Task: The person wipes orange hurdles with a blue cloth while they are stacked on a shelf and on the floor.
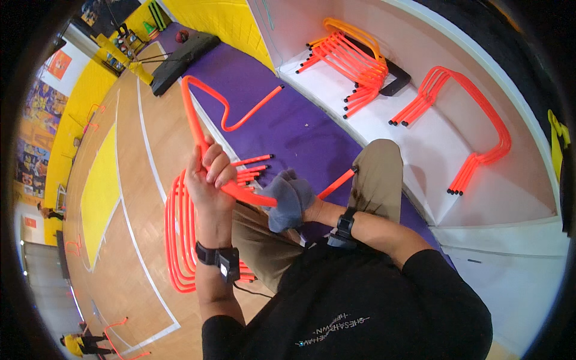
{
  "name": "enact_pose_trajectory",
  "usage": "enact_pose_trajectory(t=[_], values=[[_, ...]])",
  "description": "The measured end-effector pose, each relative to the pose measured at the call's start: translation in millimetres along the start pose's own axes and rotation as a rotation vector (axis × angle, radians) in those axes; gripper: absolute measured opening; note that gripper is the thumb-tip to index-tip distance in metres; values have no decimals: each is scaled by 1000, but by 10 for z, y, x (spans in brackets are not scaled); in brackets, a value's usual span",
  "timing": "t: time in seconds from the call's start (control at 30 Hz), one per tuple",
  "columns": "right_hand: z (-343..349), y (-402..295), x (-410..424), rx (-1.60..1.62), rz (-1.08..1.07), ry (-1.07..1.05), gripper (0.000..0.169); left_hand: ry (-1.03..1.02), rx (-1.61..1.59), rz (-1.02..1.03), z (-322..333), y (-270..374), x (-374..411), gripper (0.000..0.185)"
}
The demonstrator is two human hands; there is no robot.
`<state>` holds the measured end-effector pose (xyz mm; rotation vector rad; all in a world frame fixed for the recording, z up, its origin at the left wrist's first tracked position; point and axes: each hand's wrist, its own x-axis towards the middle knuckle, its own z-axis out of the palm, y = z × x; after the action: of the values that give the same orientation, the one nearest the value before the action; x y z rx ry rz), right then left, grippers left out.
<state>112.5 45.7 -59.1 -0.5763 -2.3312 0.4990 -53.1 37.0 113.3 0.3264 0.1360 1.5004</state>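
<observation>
My left hand is closed around the tube of an orange agility hurdle with black end caps. A grey cloth is wrapped about the same tube, and my right hand grips it there, its fingers mostly hidden under the cloth. One leg of the hurdle points up and right past the cloth; the other bends away at the far end. Below my left forearm, several more orange hurdles lie nested on the floor.
Stacked orange hurdles and another nested set rest on the white ledge at right. A black padded base stands at the far end. Two people, one in a yellow top, are at left, with hurdles on the court.
</observation>
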Motion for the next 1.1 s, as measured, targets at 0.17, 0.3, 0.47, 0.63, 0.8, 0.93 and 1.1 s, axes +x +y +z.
enact_pose_trajectory(t=[0.17,0.3,0.47,0.63,0.8,0.93,1.1], values=[[-58,46,-27,13,-28,32,53,-40,74,17,107,-64,-97,33],[83,89,-91,138,-80,106,54,-100,97,-8,208,-64,-164,33],[335,346,-200,248,166,-489,34,-118,77,-16,458,-75,-290,34],[348,445,-266,98,186,-434,28,117,493,59,527,-59,-392,34],[-34,724,-509,-148,305,-365,23,338,851,146,549,-47,-409,32],[-481,999,-787,-350,463,-334,20,310,963,156,503,-27,-309,33],[-968,862,-391,-332,410,-367,26,320,1096,154,271,339,-223,34]])
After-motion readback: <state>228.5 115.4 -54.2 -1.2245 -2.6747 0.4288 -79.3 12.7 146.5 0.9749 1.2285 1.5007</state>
